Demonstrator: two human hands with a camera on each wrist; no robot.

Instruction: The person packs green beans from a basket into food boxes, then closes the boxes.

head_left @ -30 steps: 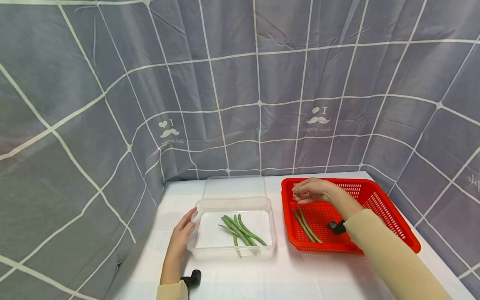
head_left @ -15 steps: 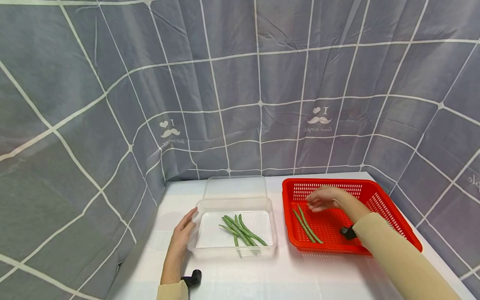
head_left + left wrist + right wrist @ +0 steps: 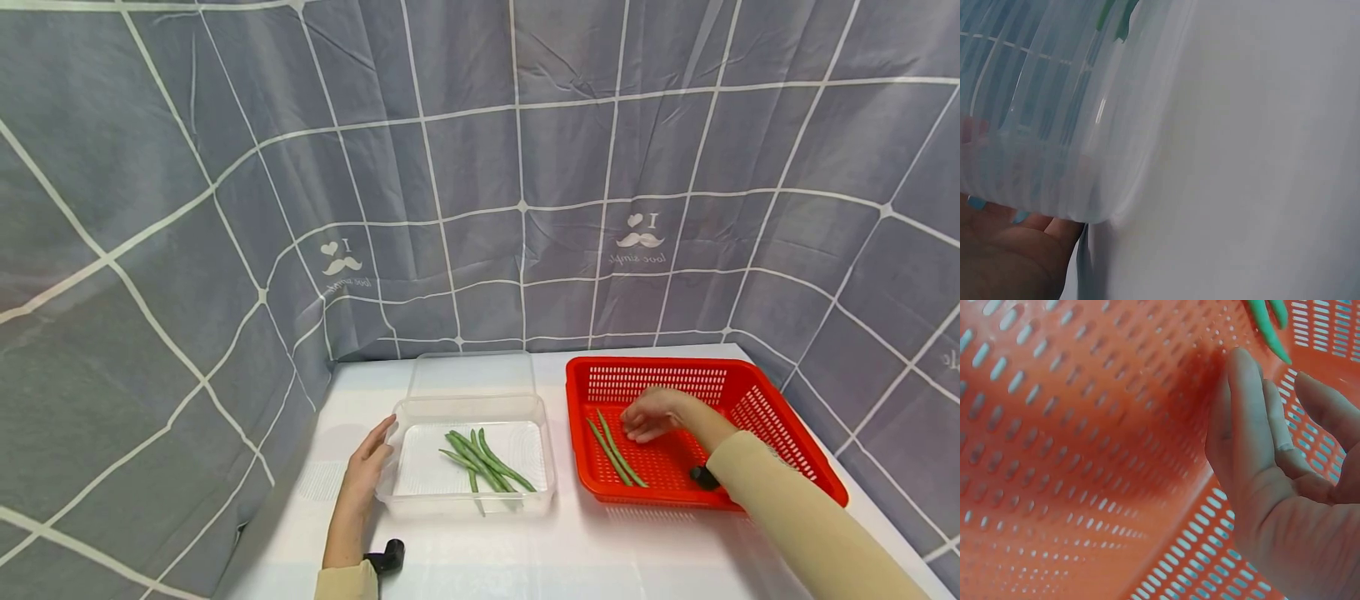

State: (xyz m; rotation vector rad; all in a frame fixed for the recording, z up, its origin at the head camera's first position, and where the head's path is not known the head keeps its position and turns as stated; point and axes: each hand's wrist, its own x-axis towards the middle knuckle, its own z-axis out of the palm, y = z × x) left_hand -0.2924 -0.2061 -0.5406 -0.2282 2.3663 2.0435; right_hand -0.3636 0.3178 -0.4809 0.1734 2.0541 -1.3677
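My left hand (image 3: 363,477) rests with extended fingers against the left side of a clear plastic container (image 3: 550,450). In the left wrist view its fingers lie along the ribbed wall (image 3: 1054,137). Several green beans (image 3: 480,462) are heaped inside that container. Over the floor of a red perforated basket (image 3: 648,495), my right hand (image 3: 656,415) hangs with loosely bent fingers, palm turned leftward. Two green beans (image 3: 617,454) lie just left of its fingertips. The right wrist view shows thumb and fingers apart with nothing between them, close to the bean tips (image 3: 1266,331).
Behind the container lies a clear flat lid (image 3: 471,375) on the white table (image 3: 510,558). A grey curtain (image 3: 480,167) with white lines encloses the back and both sides. The basket's walls rise around my right hand.
My right hand has moved right and lower into the red basket, away from its left back corner. The left hand, the container and the beans stay as they were.
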